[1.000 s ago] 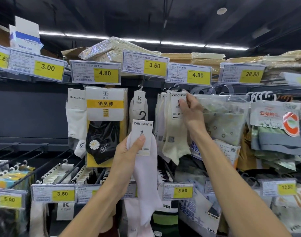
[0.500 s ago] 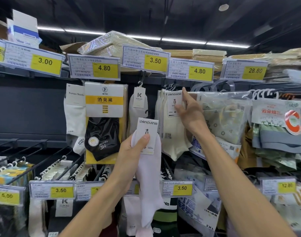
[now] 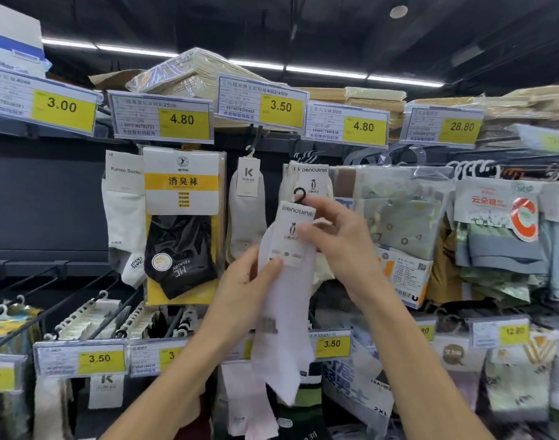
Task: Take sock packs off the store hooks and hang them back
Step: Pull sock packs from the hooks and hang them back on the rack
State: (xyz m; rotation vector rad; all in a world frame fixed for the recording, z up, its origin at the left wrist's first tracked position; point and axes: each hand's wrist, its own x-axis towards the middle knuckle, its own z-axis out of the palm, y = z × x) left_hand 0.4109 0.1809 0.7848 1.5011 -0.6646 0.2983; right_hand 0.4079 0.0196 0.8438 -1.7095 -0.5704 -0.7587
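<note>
Pale pink, almost white, the sock pack [image 3: 284, 312] is an ankle sock hanging toe-down, with a white card [image 3: 292, 236] bearing a penguin logo across its cuff and a black hook [image 3: 299, 195] on top. It is held in mid-air, just in front of the matching cream packs [image 3: 313, 182] on their peg. The left hand [image 3: 240, 290] grips the sock below the card, thumb pressed on the card's lower edge. The right hand [image 3: 338, 246] pinches the card's upper right side near the hook. A yellow-and-black pack [image 3: 183, 223] hangs to the left.
</note>
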